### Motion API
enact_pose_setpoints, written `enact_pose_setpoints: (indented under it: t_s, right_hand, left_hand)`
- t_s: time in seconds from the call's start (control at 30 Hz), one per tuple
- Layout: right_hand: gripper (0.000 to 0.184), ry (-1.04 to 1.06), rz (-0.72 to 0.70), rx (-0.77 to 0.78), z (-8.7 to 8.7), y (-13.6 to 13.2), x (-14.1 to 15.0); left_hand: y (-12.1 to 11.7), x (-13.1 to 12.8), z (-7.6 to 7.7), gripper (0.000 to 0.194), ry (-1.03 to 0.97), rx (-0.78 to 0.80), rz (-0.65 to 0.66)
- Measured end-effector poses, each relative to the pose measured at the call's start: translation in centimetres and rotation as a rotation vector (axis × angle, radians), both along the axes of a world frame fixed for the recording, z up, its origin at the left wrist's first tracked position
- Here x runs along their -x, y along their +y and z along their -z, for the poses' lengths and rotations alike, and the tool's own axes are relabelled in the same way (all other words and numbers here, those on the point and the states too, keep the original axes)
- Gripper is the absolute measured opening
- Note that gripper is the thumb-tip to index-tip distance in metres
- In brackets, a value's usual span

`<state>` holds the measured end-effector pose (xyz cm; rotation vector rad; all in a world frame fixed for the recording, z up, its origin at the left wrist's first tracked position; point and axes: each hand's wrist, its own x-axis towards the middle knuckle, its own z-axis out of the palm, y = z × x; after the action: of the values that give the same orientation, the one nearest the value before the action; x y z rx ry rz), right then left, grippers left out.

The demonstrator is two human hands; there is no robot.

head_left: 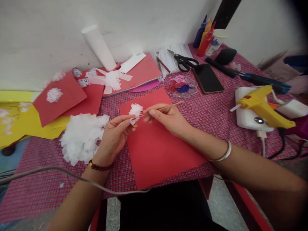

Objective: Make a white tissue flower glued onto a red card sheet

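My left hand (117, 136) pinches a small white tissue paper piece (134, 120) between thumb and fingertips. In my right hand (167, 118), closed in a pen-like grip, is a thin wooden stick (176, 103); its tip meets the paper piece. Just behind the fingers, a cluster of white tissue paper (136, 109) lies on a red sheet (158, 154), over which both hands are held. Left of my left hand lies a heap of cut white paper pieces (81, 138).
Scissors (184, 61), a paint palette (183, 87) and a phone (209, 78) lie behind the sheet. A yellow glue gun (262, 106) rests on a white power bank at right. Paint bottles (205, 37) stand at the back. A cable (72, 175) crosses the front left.
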<state>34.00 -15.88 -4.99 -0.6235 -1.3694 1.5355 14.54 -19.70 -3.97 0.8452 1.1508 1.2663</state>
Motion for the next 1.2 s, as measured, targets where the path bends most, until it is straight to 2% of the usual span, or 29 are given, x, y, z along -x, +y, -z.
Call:
enact_pose_setpoints:
  t_s: [0.1, 0.17, 0.27, 0.33, 0.4, 0.43, 0.5, 0.6, 0.67, 0.77, 0.83, 0.9, 1.0, 1.1, 1.2]
  right_hand:
    - [0.021, 0.004, 0.055, 0.004, -0.3, -0.3, 0.3]
    - [0.017, 0.043, 0.102, 0.074, -0.4, -0.6, 0.7]
    - [0.009, 0.165, 0.114, 0.27, -0.3, -0.9, 1.2]
    - [0.011, 0.254, 0.067, 0.383, -0.4, -0.8, 1.4]
    - [0.015, 0.319, 0.0, 0.439, -0.8, -0.6, 1.2]
    - [0.016, 0.337, -0.029, 0.441, -1.1, -0.4, 1.0]
    - [0.015, 0.342, -0.046, 0.385, -1.8, 0.0, 0.3]
    - [0.018, 0.301, 0.034, 0.242, -2.6, 0.6, -0.6]
    - [0.012, 0.29, 0.103, 0.222, -2.6, 0.9, -0.8]
    - [0.011, 0.295, 0.129, 0.387, -2.0, 1.2, -0.8]
    - [0.017, 0.286, 0.104, 0.518, -1.4, 1.4, -0.8]
    - [0.019, 0.26, 0.093, 0.579, -1.0, 1.7, -0.8]
    - [0.02, 0.193, 0.124, 0.548, -0.4, 2.3, -0.7]
    - [0.022, 0.089, 0.163, 0.44, 0.3, 2.8, -0.3]
    - [0.023, -0.006, 0.184, 0.294, 1.1, 3.1, 0.4]
  left_hand:
    - [-0.1, -0.3, 0.5, 0.011, 0.059, -0.078, -0.019]
    - [-0.4, -0.4, 0.7, 0.01, 0.166, -0.191, -0.022]
    - [-0.8, -0.6, 0.4, 0.011, 0.493, -0.463, -0.039]
    - [-0.6, -0.5, -0.3, 0.015, 0.744, -0.673, -0.075]
    - [0.0, -0.5, -1.3, 0.018, 0.883, -0.812, -0.099]
    - [0.5, -0.5, -1.9, 0.018, 0.874, -0.824, -0.09]
    - [1.7, -0.7, -2.9, 0.013, 0.701, -0.707, -0.036]
    - [3.1, -1.4, -3.9, 0.005, 0.385, -0.43, 0.053]
    - [3.5, -1.9, -4.1, 0.006, 0.334, -0.335, 0.086]
    - [3.2, -2.2, -3.8, 0.007, 0.471, -0.351, 0.122]
    - [3.0, -1.9, -3.4, 0.017, 0.598, -0.407, 0.146]
    - [3.3, -1.1, -2.5, 0.025, 0.711, -0.435, 0.155]
    - [4.3, 0.1, -0.6, 0.027, 0.915, -0.454, 0.155]
    - [5.4, 0.8, 1.1, 0.02, 1.141, -0.48, 0.212]
    - [6.1, 1.0, 1.9, 0.006, 1.165, -0.437, 0.248]
